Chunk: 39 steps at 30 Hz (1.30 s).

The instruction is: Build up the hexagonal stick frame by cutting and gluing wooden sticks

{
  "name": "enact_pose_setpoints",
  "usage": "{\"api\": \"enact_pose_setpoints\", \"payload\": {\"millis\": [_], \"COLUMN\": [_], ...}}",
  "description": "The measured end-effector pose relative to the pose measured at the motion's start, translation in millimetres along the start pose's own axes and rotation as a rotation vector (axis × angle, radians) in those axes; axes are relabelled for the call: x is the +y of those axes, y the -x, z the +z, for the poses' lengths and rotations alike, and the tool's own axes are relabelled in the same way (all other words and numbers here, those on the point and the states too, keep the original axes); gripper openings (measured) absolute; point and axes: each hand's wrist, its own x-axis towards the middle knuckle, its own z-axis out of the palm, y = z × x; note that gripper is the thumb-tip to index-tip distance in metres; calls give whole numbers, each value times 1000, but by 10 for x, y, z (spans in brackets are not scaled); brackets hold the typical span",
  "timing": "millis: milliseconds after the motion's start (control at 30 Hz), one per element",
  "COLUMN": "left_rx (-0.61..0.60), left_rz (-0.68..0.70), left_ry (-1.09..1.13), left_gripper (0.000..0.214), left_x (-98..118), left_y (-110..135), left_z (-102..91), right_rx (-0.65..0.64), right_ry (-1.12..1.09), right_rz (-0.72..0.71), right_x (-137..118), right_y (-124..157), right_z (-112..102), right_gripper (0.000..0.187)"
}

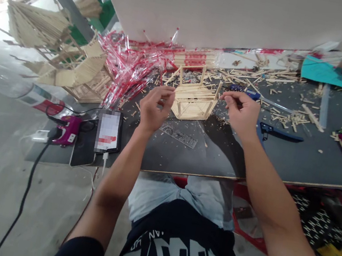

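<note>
Curls the fingers (169, 91) of the left hand (153, 107) inward, just beside the left edge of the frame (192, 110), with the back of the hand upward and the forearm slanting in from the lower left. Cannot tell a grip on the wood from a mere hover beside it (too blurred at the tips). Mirrors this pose from the other side with the right hand (242, 113), drawing thumb and index near each other at the tips and folding the remaining fingers behind. Cannot tell a full pinch from a narrow gap there, nor make out anything between those tips. Points them toward the right-hand post of the frame, near it.

Has the frame between both hands, resting on the desk (283, 162) with its many-sided base down and slim posts upright, close to both sets of fingertips. Shows a clear ruler (178, 136) lying flat just in front of the frame, on the body's side. Shows also cutters (283, 133) to the right of the right wrist, a blue tool (245, 92) just behind the right hand, red-and-clear wrappers (132, 67) heaped beyond the left, and a phone (108, 131) near the left forearm.
</note>
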Motion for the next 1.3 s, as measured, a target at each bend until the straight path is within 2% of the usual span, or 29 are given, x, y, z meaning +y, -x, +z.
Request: {"api": "enact_pose_setpoints", "payload": {"millis": [100, 167, 400, 500, 600, 700, 900, 1000, 1200, 1300], "left_rx": [119, 151, 63, -7, -39, 41, 141, 199, 238, 226], "left_rz": [-110, -153, -239, -260, -259, -237, -258, -264, -254, -224], "left_ry": [127, 194, 176, 165, 164, 101, 73, 122, 157, 196], "left_gripper": [24, 27, 34, 40, 42, 36, 16, 10, 21, 17], "left_x": [-54, -100, -114, -111, -146, -190, -234, -221, -172, -176], "left_y": [-11, -12, 13, 22, 17, 2, 9, 11, -17, -16], "left_z": [16, 27, 32, 39, 45, 37, 36, 61, 60, 57], "right_rx": [24, 40, 81, 50, -3, -25, 56, 61, -3, -61], "right_ry": [-26, -29, -27, -49, -74, -78, -60, 6, -32, -92], "right_rz": [29, 46, 98, 101, 89, 77, 128, 135, 157, 168], "right_x": [43, 59, 45, 63, 106, 149, 152, 104, 123, 212], "right_y": [-18, -30, -52, -60, -67, -66, -56, -58, -76, -82], "right_z": [-3, -9, -33, -41, -31, -1, 32, 10, -1, 10], "right_gripper": [18, 16, 11, 8, 11, 14, 2, 15, 21, 15]}}
